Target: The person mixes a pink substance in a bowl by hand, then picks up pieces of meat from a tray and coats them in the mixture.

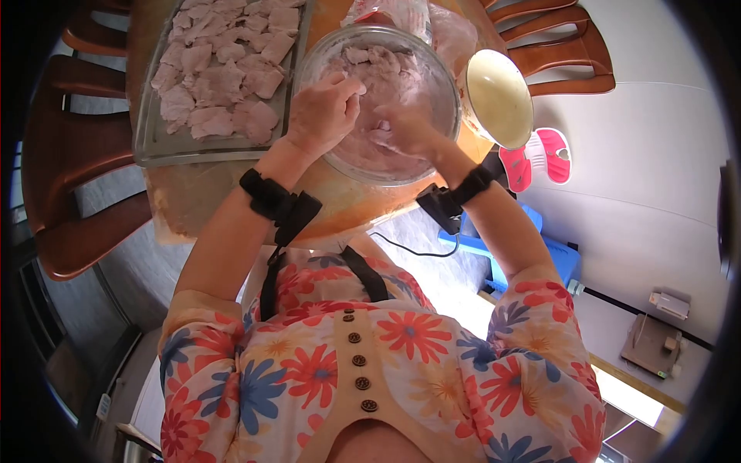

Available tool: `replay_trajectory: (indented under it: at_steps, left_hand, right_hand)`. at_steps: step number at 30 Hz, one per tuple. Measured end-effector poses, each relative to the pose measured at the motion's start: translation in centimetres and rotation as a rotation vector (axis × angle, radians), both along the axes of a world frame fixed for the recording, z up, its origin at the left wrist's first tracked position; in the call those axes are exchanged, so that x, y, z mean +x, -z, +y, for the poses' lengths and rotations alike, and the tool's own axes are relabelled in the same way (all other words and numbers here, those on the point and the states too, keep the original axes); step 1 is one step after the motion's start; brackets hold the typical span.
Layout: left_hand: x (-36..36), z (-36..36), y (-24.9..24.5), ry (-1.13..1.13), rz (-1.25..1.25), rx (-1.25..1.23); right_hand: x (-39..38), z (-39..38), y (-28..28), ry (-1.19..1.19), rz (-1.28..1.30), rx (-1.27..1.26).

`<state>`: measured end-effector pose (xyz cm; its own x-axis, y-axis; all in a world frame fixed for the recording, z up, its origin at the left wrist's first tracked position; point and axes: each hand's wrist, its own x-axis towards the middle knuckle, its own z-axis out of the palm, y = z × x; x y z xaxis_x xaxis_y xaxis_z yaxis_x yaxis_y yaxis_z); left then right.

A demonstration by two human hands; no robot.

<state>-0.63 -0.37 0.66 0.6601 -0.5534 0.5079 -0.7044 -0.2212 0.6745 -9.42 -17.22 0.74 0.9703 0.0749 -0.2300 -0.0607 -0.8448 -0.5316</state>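
Note:
A round clear bowl (363,171) stands on the table, with pale floury meat pieces (380,63) and pinkish powder inside. Over the bowl's left side is my left hand (326,110), its fingers curled closed; whatever it may hold is hidden. My right hand (405,130) is low inside the bowl with its fingers pressed together around a small pale piece, slightly blurred. To the left of the bowl lies a glass tray (212,154) covered with several flat, coated meat pieces (224,81).
A cream-coloured enamel basin (500,99) tilts at the table's right edge. Plastic bags (451,35) lie behind the bowl. Wooden chairs (81,154) flank the table (185,201). Pink-and-white slippers (552,154) and a blue object (563,258) are on the right.

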Motion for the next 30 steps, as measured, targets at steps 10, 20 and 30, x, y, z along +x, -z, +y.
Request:
replay_trajectory:
  at_steps: [10, 20, 30]
  left_hand:
    - [-0.4, -0.1, 0.2, -0.050, -0.066, 0.067]
    - [-0.3, 0.0, 0.6, -0.039, -0.066, 0.159]
    - [-0.3, -0.1, 0.3, -0.031, -0.045, 0.086]
  right_hand:
    - [0.3, 1.5, 0.7, 0.001, 0.069, 0.033]
    - [-2.4, -0.6, -3.2, 0.058, 0.111, -0.185]
    - [0.2, 0.4, -4.0, 0.087, 0.181, 0.106]
